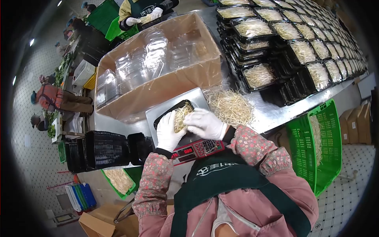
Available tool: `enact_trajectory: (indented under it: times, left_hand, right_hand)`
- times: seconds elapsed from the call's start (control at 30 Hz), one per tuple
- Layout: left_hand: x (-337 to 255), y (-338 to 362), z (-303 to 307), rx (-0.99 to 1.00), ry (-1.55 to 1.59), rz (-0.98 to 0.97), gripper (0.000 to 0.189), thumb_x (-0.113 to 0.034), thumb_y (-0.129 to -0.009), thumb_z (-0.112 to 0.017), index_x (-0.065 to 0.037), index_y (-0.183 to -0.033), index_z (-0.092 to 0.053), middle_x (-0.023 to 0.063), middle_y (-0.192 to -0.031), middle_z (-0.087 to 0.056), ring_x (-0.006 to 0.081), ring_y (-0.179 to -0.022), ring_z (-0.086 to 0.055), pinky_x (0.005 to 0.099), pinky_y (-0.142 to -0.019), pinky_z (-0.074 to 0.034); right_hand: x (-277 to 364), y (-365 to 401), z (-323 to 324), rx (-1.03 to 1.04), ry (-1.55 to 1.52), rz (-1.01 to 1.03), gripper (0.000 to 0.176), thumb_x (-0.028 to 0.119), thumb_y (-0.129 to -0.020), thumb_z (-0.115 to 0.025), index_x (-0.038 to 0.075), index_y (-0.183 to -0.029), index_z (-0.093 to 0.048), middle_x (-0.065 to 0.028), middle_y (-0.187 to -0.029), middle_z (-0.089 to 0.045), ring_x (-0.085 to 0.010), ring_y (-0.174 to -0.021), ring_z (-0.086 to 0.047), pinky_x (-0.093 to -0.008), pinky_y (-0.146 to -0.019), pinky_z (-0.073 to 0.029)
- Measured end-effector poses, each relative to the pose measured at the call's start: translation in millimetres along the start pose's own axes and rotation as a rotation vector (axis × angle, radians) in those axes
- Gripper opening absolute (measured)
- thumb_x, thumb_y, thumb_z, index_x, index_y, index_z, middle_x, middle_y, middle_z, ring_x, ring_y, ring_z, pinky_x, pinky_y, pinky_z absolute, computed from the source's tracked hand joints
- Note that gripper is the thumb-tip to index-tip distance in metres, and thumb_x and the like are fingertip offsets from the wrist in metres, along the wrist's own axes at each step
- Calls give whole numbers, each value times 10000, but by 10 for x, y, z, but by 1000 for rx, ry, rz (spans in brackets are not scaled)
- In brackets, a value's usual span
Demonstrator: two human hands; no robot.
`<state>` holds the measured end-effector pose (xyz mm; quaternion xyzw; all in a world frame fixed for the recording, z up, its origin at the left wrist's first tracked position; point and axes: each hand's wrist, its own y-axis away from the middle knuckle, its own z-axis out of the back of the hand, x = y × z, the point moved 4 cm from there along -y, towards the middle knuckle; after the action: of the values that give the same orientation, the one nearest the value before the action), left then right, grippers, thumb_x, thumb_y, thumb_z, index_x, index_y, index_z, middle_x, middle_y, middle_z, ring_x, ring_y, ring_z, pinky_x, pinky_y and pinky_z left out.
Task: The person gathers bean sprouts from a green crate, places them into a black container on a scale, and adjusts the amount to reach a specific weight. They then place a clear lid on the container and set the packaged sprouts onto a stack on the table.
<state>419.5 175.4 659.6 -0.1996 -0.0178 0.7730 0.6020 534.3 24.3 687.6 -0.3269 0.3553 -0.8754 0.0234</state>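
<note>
My left hand (169, 132) and my right hand (204, 123), both in white gloves, are closed around a bunch of bean sprouts (181, 113) from either side. The bunch is over a black plastic tray (167, 109), whose near part my hands hide. Under the tray is the metal plate of a weighing scale (193, 94). Its red panel (185, 151), close to my apron, appears to read 0.00. A loose heap of bean sprouts (231, 106) lies on the table just beyond my right hand.
A cardboard box (158, 94) of clear plastic lids stands behind the scale. Stacked black trays (106, 150) are at left, filled trays (258, 75) at right. Green crates (331, 146) flank the table below. Across it, another person's gloved hands (146, 17) handle sprouts.
</note>
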Motion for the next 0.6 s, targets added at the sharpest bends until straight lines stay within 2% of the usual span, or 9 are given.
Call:
enact_trajectory:
  times: [0.07,0.13,0.17,0.2,0.27,0.37,0.47,0.5,0.6]
  left_hand:
    - [-2,-25,8,19,37,31,828,-457,-718,-777,-24,-1354,-473,161,-1275,-547,339,-1198,-498,455,-1022,-382]
    - [21,-76,7,46,59,35,827,-476,-712,-785,-10,-1330,-495,165,-1230,-570,335,-1170,-508,451,-1007,-387]
    - [36,-109,9,71,71,37,826,-476,-708,-788,-9,-1325,-501,165,-1224,-572,335,-1162,-510,450,-1004,-387]
    - [47,-142,10,98,82,34,825,-476,-703,-791,-9,-1320,-507,164,-1218,-575,334,-1153,-511,450,-1002,-388]
    - [61,-210,-7,107,93,22,825,-474,-690,-799,-5,-1308,-519,164,-1211,-578,337,-1132,-509,449,-994,-387]
    - [58,-274,-48,113,99,-7,812,-457,-693,-800,-4,-1306,-520,164,-1214,-576,343,-1125,-505,450,-992,-390]
    - [43,-334,-46,159,122,10,819,-447,-698,-799,-4,-1324,-512,172,-1247,-566,344,-1153,-497,444,-1012,-384]
    - [18,-328,-3,129,128,8,822,-431,-697,-805,-4,-1333,-506,178,-1262,-560,346,-1172,-494,443,-1024,-382]
    - [-59,-221,170,19,196,31,835,-379,-696,-821,-4,-1361,-485,194,-1308,-535,350,-1229,-480,434,-1061,-377]
  right_hand:
    - [-283,124,346,-71,26,-217,239,196,-847,-676,60,-1043,-680,-113,-1049,-691,-298,-982,-639,-401,-894,-491]
    - [-763,448,601,-140,204,-476,343,270,-855,-693,57,-1123,-665,-150,-1096,-684,-320,-1027,-637,-398,-907,-495]
    - [-1103,689,656,-18,382,-612,529,364,-833,-715,62,-1251,-599,-159,-1227,-631,-315,-1132,-588,-397,-971,-463]
    - [-1281,848,699,148,531,-791,702,441,-804,-726,69,-1357,-507,-151,-1371,-536,-311,-1295,-466,-449,-1061,-386]
    - [-1476,1071,607,388,783,-953,794,454,-788,-731,80,-1421,-433,-139,-1441,-469,-316,-1392,-345,-511,-1102,-314]
    - [-1612,1181,481,457,712,-931,663,418,-789,-735,87,-1332,-547,-122,-1425,-492,-321,-1412,-318,-549,-1102,-296]
    - [-1794,1252,502,343,512,-927,497,387,-791,-740,90,-1183,-662,-101,-1433,-488,-321,-1410,-316,-546,-1098,-299]
    - [-1756,1244,553,218,534,-827,376,369,-803,-736,80,-1043,-714,-95,-1315,-592,-311,-1323,-443,-502,-1063,-365]
    - [-1768,1257,730,78,307,-847,368,331,-800,-746,59,-1044,-698,-109,-1134,-679,-314,-1130,-598,-433,-959,-466]
